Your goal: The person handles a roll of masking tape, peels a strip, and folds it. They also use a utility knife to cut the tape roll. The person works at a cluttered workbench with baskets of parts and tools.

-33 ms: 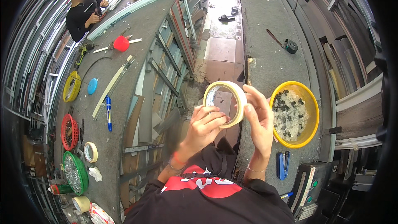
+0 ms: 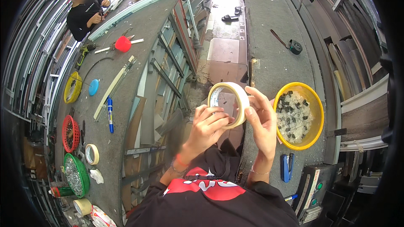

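A roll of cream masking tape (image 2: 243, 106) is held up in front of me, its hole partly facing me and showing the inner core. My left hand (image 2: 206, 129) grips the lower left of the ring, its fingers reaching into the hole. At the right side of the roll, my right hand (image 2: 265, 128) has its thumb against the outer tape face and its fingers curled behind the edge. Whether a tape end is lifted there, I cannot tell. Just right of that hand stands a yellow basket (image 2: 318, 130) of clear and black small pieces.
On the right bench lie a blue stapler (image 2: 288, 168) and a tape measure (image 2: 295, 47). The left bench carries a blue marker (image 2: 110, 115), another tape roll (image 2: 96, 154), a red basket (image 2: 75, 132) and a green basket (image 2: 86, 180). A co-worker (image 2: 82, 14) stands at far left.
The tape roll has turned slightly in my hands, showing more of its outer face. My right fingers have shifted a little; the left hand stays put.
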`<state>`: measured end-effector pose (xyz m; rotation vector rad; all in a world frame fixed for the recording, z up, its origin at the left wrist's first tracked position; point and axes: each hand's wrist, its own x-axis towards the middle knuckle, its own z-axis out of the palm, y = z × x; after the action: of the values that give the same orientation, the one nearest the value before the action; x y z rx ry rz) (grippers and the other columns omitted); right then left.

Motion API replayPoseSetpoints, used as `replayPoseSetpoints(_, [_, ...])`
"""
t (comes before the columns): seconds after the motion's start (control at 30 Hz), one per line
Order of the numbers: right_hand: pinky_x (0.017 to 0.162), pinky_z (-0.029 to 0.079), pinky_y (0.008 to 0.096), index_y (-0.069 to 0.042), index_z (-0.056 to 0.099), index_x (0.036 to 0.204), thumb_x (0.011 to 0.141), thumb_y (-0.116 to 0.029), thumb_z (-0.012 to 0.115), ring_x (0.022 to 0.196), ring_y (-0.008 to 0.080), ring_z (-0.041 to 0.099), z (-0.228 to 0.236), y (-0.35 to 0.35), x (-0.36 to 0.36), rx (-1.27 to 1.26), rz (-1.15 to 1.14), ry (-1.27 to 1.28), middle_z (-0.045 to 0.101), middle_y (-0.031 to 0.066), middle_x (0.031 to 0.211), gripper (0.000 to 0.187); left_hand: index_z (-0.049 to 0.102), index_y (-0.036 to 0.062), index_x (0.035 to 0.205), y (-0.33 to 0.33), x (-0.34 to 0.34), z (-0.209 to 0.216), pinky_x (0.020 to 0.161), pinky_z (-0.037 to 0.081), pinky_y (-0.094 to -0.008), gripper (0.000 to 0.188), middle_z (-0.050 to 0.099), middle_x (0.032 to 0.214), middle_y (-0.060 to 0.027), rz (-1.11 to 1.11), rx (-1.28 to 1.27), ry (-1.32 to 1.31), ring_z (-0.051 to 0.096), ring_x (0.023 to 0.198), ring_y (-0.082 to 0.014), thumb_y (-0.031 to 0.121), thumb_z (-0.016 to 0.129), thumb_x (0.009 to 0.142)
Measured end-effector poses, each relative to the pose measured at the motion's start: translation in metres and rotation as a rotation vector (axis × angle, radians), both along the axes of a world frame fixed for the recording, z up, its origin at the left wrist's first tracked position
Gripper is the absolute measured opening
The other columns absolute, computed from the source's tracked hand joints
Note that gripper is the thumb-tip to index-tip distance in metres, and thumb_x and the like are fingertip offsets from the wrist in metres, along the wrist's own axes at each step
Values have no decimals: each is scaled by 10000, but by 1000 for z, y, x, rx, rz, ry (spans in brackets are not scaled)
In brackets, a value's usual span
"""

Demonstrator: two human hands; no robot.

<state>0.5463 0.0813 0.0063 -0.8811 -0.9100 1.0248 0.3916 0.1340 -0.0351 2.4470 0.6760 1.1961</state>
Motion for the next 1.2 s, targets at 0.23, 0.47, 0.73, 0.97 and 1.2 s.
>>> replayPoseSetpoints(0.23, [896, 416, 343, -10, 424, 1300, 815, -49, 629, 974, 190, 583, -6, 2, -22, 104, -50, -370, 626, 98, 993, 528, 661, 65, 948, -2, -3, 2, 919, 322, -414, 225, 666, 965, -36, 12, -115, -24, 598, 982, -190, 207, 689, 776])
replayPoseSetpoints(0.47, [854, 447, 336, 1, 491, 1215, 754, 0, 662, 954, 230, 614, -6, 0, -34, 204, -120, -485, 615, 147, 1031, 491, 650, 55, 952, 2, -15, 6, 928, 313, -407, 217, 650, 997, -55, 87, -46, -61, 576, 1028, -201, 142, 676, 754])
replayPoseSetpoints(0.73, [858, 416, 290, 40, 429, 1259, 774, -1, 654, 919, 163, 571, -5, 2, -33, 149, -90, -438, 605, 99, 937, 537, 638, 133, 883, 9, -24, -8, 980, 264, -460, 203, 616, 1053, 0, 207, 149, 186, 530, 1115, -183, 104, 696, 690])
replayPoseSetpoints(0.97, [889, 403, 310, 28, 423, 1279, 770, -30, 686, 929, 163, 571, -13, 7, -35, 165, -43, -491, 632, 90, 928, 576, 600, 93, 1127, 11, -29, 9, 1095, 133, -479, 387, 544, 1257, -37, -16, -153, 6, 460, 1221, -226, 248, 682, 783])
replayPoseSetpoints(1.2, [841, 443, 322, -17, 441, 1287, 765, 12, 662, 941, 189, 588, -18, 14, -39, 182, -34, -714, 640, 106, 968, 568, 397, -88, 1293, 6, -38, 27, 1007, 373, -394, 603, 486, 1293, -207, -222, -858, -562, 480, 1196, -270, 323, 582, 894])
